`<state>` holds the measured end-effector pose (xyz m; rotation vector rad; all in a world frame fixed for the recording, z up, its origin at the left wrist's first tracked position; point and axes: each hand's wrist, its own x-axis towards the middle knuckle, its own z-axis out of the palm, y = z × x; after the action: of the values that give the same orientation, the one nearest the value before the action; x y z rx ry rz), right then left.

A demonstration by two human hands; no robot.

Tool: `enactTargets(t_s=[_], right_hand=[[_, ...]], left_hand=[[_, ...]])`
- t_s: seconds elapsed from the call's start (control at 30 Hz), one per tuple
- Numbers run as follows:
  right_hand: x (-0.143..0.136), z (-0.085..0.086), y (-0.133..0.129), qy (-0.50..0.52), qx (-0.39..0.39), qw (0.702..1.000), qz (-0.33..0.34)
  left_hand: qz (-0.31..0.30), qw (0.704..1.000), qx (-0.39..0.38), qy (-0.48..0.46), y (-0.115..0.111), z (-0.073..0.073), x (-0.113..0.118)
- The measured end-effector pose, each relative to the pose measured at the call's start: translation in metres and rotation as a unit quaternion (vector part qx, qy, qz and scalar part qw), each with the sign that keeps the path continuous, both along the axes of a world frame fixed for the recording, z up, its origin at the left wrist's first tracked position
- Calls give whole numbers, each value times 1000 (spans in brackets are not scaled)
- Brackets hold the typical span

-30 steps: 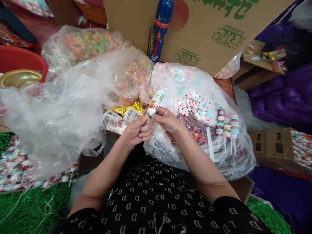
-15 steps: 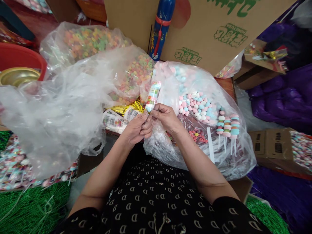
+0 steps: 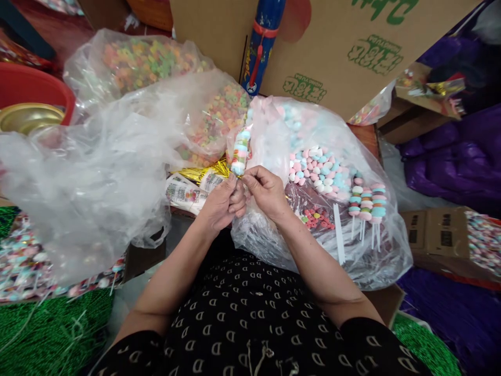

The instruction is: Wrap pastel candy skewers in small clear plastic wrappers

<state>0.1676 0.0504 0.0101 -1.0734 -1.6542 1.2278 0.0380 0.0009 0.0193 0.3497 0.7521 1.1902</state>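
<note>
A wrapped marshmallow skewer (image 3: 240, 152), striped blue, pink, orange and green in clear printed film, stands upright above my hands. My left hand (image 3: 225, 204) is closed around its lower end, the fingers curled in. My right hand (image 3: 268, 192) pinches thumb against forefinger right at the neck of the wrapper; whatever is between those fingertips is too small to make out. Just left of the skewer lie gold twist ties (image 3: 203, 172) and printed clear wrappers (image 3: 183, 194). Several unwrapped marshmallow skewers (image 3: 366, 201) on white sticks rest to the right.
Open bags of gummy rings (image 3: 152, 65) and marshmallows (image 3: 319, 169) flank my hands. A cardboard box (image 3: 329, 47) and a blue bottle-like object (image 3: 263, 47) stand behind. At the left are a red basin (image 3: 35, 86) and crumpled clear plastic (image 3: 97, 183).
The wrapped skewer has shifted slightly left and turned from a right lean to nearly upright. Both hands stay together at its base, with the right thumb and finger slightly moved.
</note>
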Motion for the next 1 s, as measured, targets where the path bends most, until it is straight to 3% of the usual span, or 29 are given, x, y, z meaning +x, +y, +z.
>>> enactTargets(t_s=[0.17, 0.3, 0.37, 0.57, 0.7, 0.87, 1.0], right_hand=[[-3, 3, -1, 19, -31, 999, 5], [-5, 5, -4, 38, -48, 998, 12], [-4, 6, -5, 39, -45, 998, 7], [5, 10, -7, 28, 35, 997, -67], [2, 10, -13, 5, 94, 994, -46], [-2, 7, -16, -42, 222, 970, -86], [-1, 8, -13, -61, 191, 976, -81]], left_hand=[[20, 997, 64, 48, 0, -9, 0], [118, 981, 65, 138, 7, -20, -3], [136, 979, 50, 144, 9, -21, -7], [60, 992, 63, 92, 3, -7, -10], [67, 990, 60, 109, 2, -8, -1], [81, 989, 49, 117, 2, -12, 6], [50, 997, 35, 55, 1, -10, 4]])
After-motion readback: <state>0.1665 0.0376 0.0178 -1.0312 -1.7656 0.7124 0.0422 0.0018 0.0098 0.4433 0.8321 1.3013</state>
